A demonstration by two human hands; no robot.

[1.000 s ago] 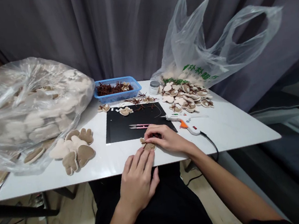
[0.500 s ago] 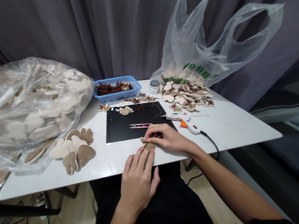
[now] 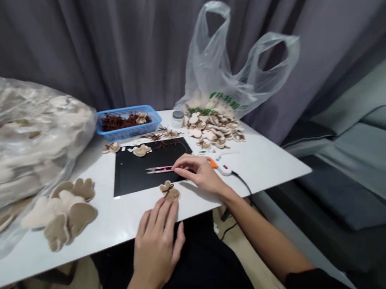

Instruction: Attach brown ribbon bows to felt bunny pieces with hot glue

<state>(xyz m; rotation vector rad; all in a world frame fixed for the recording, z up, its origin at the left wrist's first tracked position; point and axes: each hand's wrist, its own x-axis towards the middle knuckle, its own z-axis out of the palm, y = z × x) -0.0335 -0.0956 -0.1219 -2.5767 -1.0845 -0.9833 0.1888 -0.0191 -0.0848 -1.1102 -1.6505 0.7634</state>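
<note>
A small beige padded piece with a brown thread bow (image 3: pixel 169 190) lies on the white table (image 3: pixel 267 165), just in front of a black mat (image 3: pixel 131 178). My left hand (image 3: pixel 158 244) rests flat at the table's near edge, fingers stretched out, fingertips just below that piece. My right hand (image 3: pixel 199 174) is on the mat's right side, fingers drawn together on the end of pink thread snips (image 3: pixel 159 170) that lie on the mat. A white glue gun with an orange trigger (image 3: pixel 219 167) lies partly hidden behind my right hand.
A big clear bag of beige pieces (image 3: pixel 18 139) fills the left, with loose beige shapes (image 3: pixel 63 213) in front. At the back stand a blue basket of brown threads (image 3: pixel 129 131), a small jar (image 3: pixel 177 118), a heap of finished pieces (image 3: pixel 215 129) and a plastic carrier bag (image 3: pixel 227 78).
My right hand has lifted off the small piece and moved up to the snips. The piece now lies uncovered. The view has swung to the right.
</note>
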